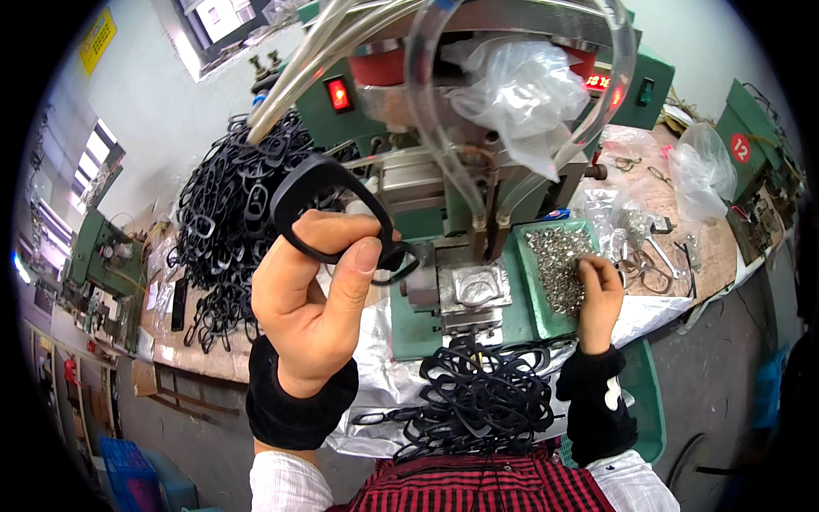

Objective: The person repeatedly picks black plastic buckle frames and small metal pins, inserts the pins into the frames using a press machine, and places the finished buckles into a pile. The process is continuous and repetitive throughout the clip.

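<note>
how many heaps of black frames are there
2 heaps: a big pile on the bench left of the machine, another in front of it. One more frame is in the left hand.

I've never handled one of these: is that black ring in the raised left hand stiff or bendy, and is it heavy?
The black ring, pinched by the left hand, keeps its open loop shape, so it is probably semi-stiff, perhaps springy. It looks thin and hollow, so likely light. The tangled heap of black rings behind suggests they snag on each other when lifted.
</note>
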Tool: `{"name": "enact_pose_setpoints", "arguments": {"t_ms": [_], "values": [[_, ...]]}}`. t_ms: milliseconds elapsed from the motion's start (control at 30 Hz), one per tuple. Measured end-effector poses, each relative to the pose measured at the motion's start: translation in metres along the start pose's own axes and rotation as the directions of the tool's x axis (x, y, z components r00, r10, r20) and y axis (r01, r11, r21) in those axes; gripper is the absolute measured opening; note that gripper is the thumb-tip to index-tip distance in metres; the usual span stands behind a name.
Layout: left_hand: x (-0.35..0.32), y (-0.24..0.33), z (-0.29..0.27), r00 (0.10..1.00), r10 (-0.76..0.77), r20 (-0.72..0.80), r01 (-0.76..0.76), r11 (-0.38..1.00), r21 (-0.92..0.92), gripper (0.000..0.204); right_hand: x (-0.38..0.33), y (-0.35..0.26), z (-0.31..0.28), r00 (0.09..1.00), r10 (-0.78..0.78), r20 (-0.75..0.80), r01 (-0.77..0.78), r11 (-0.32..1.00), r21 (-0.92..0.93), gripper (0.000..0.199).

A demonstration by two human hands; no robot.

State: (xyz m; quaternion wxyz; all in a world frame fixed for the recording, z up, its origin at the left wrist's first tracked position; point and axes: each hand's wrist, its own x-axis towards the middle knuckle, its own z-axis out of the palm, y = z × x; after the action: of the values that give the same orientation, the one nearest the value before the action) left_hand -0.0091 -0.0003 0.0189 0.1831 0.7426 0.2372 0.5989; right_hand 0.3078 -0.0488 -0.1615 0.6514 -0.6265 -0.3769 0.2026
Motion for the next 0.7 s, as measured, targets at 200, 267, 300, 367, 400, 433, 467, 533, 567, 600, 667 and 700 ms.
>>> {"name": "enact_pose_setpoints", "arguments": {"t_ms": [200, 267, 300, 367, 400, 433, 467, 533, 567, 600, 667, 700], "values": [[-0.034, 0.027, -0.057, 0.955, 0.148, -0.258, -0.127, 0.987, 0.095, 0.021, -0.004, -0.023, 0.000, 0.997, -0.026, 0.067, 0.029, 0.999, -0.038, 0.017], [-0.050, -0.006, -0.046, 0.946, -0.076, -0.315, 0.072, 0.997, -0.026, 0.018, -0.003, -0.027, 0.002, 0.991, 0.005, 0.133, -0.004, 1.000, -0.006, 0.017], [-0.055, -0.020, -0.039, 0.922, -0.232, -0.310, 0.212, 0.973, -0.096, 0.017, 0.001, -0.032, 0.008, 0.987, 0.005, 0.163, -0.010, 0.999, 0.032, 0.016], [-0.072, -0.029, -0.029, 0.893, -0.358, -0.271, 0.322, 0.931, -0.170, 0.014, -0.001, -0.057, 0.024, 0.983, 0.034, 0.181, -0.051, 0.995, 0.090, 0.015], [-0.076, -0.028, -0.021, 0.905, -0.326, -0.272, 0.268, 0.936, -0.230, 0.014, -0.005, -0.071, 0.035, 0.984, -0.031, 0.177, 0.011, 0.994, 0.112, 0.015], [-0.075, -0.022, -0.017, 0.928, -0.298, -0.224, 0.254, 0.945, -0.206, 0.013, -0.009, -0.083, 0.047, 0.980, -0.094, 0.175, 0.072, 0.989, 0.132, 0.015], [-0.074, -0.024, -0.012, 0.918, -0.315, -0.242, 0.268, 0.940, -0.210, 0.012, -0.014, -0.092, 0.057, 0.955, -0.239, 0.177, 0.225, 0.970, 0.093, 0.014], [-0.066, -0.025, -0.003, 0.901, -0.317, -0.296, 0.241, 0.933, -0.266, 0.012, -0.021, -0.106, 0.072, 0.874, -0.441, 0.202, 0.443, 0.896, 0.040, 0.013], [-0.060, -0.023, 0.002, 0.892, -0.305, -0.333, 0.198, 0.927, -0.319, 0.012, -0.026, -0.112, 0.077, 0.836, -0.504, 0.218, 0.511, 0.859, 0.024, 0.013], [-0.052, -0.013, 0.005, 0.915, -0.214, -0.342, 0.091, 0.935, -0.343, 0.014, -0.030, -0.115, 0.083, 0.845, -0.499, 0.191, 0.501, 0.864, 0.044, 0.014], [-0.036, 0.004, 0.005, 0.976, -0.033, -0.216, 0.000, 0.989, -0.149, 0.012, -0.039, -0.111, 0.087, 0.926, -0.317, 0.206, 0.283, 0.942, 0.178, 0.034], [-0.029, 0.012, 0.004, 0.987, 0.010, -0.160, -0.018, 0.999, -0.045, 0.012, -0.043, -0.114, 0.090, 0.945, -0.211, 0.249, 0.136, 0.948, 0.287, 0.043]]}}
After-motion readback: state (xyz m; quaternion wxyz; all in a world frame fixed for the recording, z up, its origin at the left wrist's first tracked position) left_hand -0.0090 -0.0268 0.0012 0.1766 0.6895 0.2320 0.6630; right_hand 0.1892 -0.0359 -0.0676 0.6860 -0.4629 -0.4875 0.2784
